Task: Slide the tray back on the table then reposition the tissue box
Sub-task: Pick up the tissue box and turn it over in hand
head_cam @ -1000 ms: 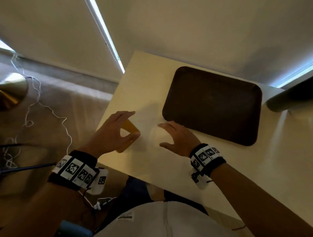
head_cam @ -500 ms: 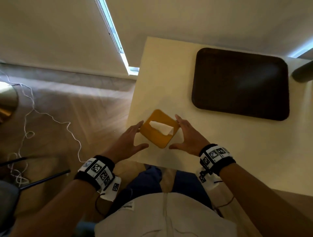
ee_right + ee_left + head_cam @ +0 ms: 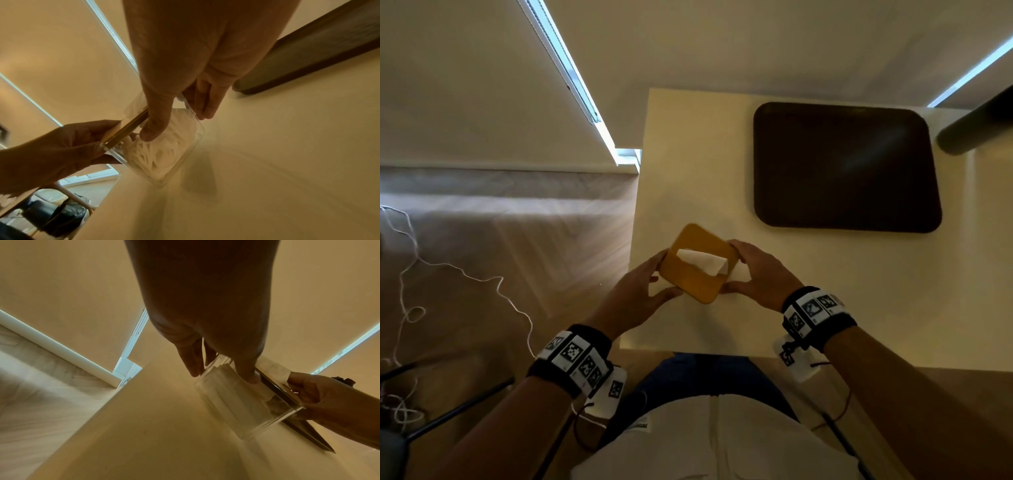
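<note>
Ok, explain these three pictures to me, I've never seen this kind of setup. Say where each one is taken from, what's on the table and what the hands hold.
No machine: a person wears three cameras. The wide picture comes from the head, looking down at both arms; the black bands with checkered tags mark the wrists. The other two come from cameras on each wrist, looking along the fingers. On the pale table lies a dark tray, toward the far side. Near the front left corner the left hand and the right hand grip a tissue box from opposite sides: clear walls, yellow lid, a white tissue poking out.
</note>
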